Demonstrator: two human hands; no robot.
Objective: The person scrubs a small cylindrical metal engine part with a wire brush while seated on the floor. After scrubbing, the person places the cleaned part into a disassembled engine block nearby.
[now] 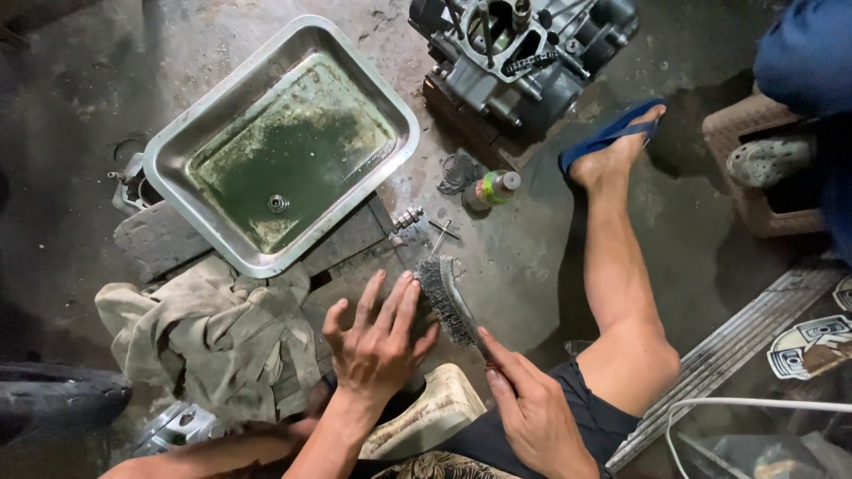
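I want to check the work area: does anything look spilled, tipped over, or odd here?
A small bottle lies on its side on the wet floor beside the engine. The metal tray holds murky green liquid, with a small part sitting in it.

I see a small bottle [491, 190] lying on its side on the concrete floor, just below the engine block [524, 53], wrapped in a green and yellow label with a pale cap end. At the right edge, white and dark round-cornered stickers [812, 341] sit on a flat surface.

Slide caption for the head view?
Right hand holds a wire brush against the left hand, beside a metal tray.
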